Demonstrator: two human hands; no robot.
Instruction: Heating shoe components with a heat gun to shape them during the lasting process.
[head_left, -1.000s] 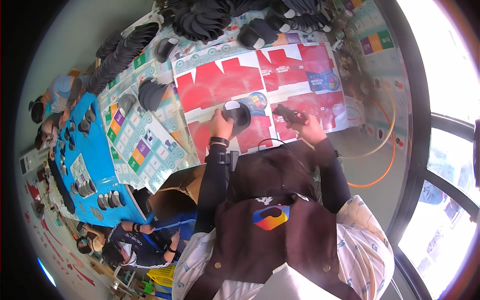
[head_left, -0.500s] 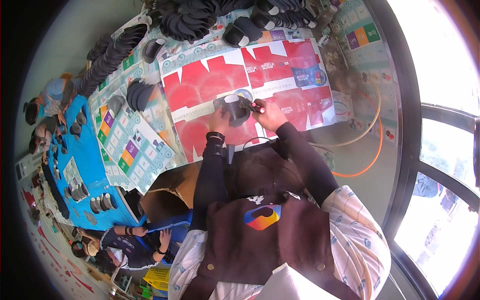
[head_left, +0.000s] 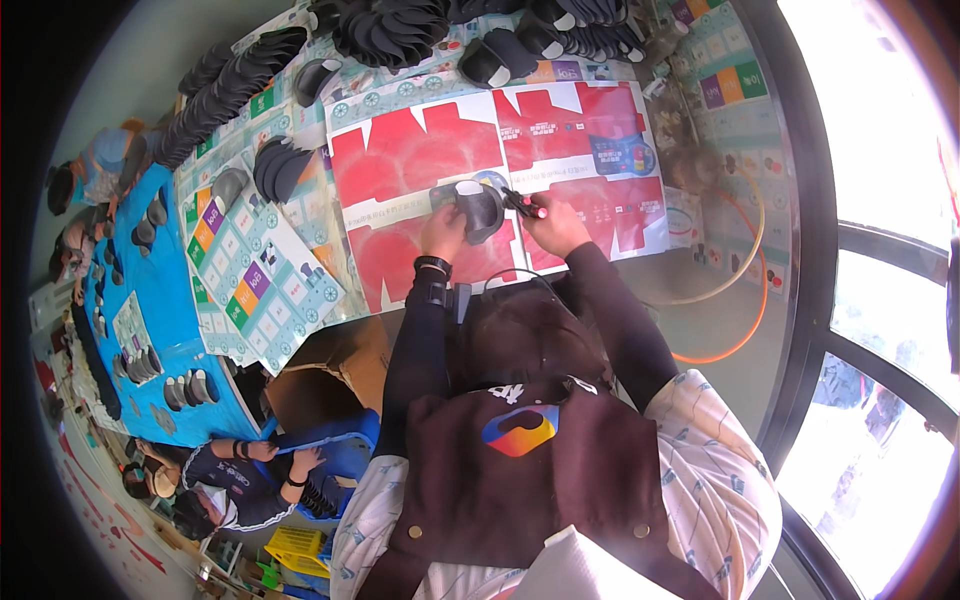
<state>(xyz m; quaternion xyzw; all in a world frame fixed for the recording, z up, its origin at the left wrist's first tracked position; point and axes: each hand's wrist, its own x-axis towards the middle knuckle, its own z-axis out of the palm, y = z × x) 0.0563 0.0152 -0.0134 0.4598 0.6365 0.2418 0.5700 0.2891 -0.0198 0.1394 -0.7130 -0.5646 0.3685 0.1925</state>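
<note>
Work is at the marking step: a dark shoe piece (head_left: 478, 208) is gripped by the left hand (head_left: 443, 228) above the red cardboard sheet (head_left: 420, 160), a red-tipped tool (head_left: 526, 205) is clasped by the right hand (head_left: 556, 224) against its right edge. A steady, controlled stroke is judged necessary.

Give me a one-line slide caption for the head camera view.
Left hand steadies a dark slipper piece on red printed sheets while the right hand applies a red-tipped tool.

Right hand joins the dark piece
The right hand (head_left: 556, 222), earlier apart at the right, now brings its red-tipped tool (head_left: 527, 206) against the dark curved shoe piece (head_left: 478, 208).
</note>
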